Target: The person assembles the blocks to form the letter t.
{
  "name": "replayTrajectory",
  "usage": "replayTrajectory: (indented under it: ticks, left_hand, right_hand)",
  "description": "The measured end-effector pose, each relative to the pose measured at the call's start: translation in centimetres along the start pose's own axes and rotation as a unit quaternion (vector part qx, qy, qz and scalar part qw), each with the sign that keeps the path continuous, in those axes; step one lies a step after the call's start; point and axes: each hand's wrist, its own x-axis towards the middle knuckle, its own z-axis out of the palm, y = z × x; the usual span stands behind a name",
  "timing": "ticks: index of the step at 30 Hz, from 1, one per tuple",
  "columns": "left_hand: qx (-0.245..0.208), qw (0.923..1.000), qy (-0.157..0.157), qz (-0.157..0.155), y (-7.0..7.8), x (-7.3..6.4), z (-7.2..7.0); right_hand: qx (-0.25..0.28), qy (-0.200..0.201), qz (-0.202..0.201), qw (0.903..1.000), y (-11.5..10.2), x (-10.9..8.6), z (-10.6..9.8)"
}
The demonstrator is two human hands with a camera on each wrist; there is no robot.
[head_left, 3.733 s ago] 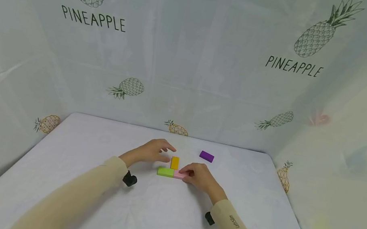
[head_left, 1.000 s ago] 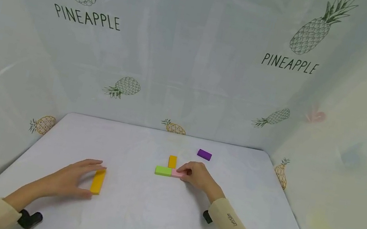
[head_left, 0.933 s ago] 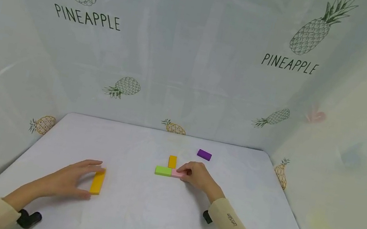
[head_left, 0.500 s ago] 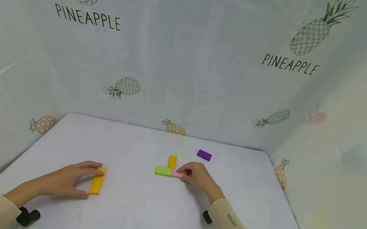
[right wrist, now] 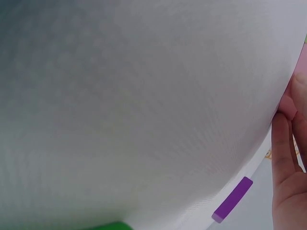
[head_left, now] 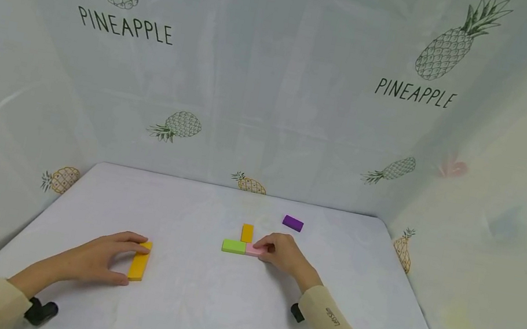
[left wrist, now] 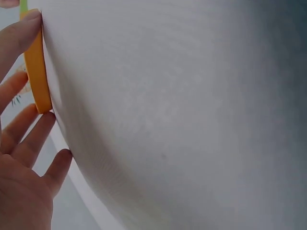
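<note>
My left hand spans a long yellow block, thumb at its near end and fingers at its far end. In the left wrist view, the thumb lies on one end of that yellow block and fingertips touch the other. With thumb and fingers my right hand pinches the right end of a pink block, partly hidden by the fingers. Against the pink block's left end lies a light green block. A short orange-yellow block stands behind their joint, touching the row.
A purple block lies apart, behind my right hand. The white table ends at a pineapple-print curtain. At the bottom of the right wrist view shows the edge of a green thing.
From beside the short orange-yellow block, my left hand has come left and nearer to the long yellow block; its fingers have shifted slightly since. My right hand stays on the pink block.
</note>
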Motion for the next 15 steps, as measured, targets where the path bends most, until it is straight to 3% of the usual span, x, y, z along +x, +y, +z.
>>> replayTrajectory:
  ticks: [15]
  left_hand:
    - [-0.004, 0.9999, -0.006, 0.011, 0.48, 0.34, -0.74]
  right_hand:
    - [0.011, 0.003, -0.004, 0.9999, -0.29, -0.05, -0.13]
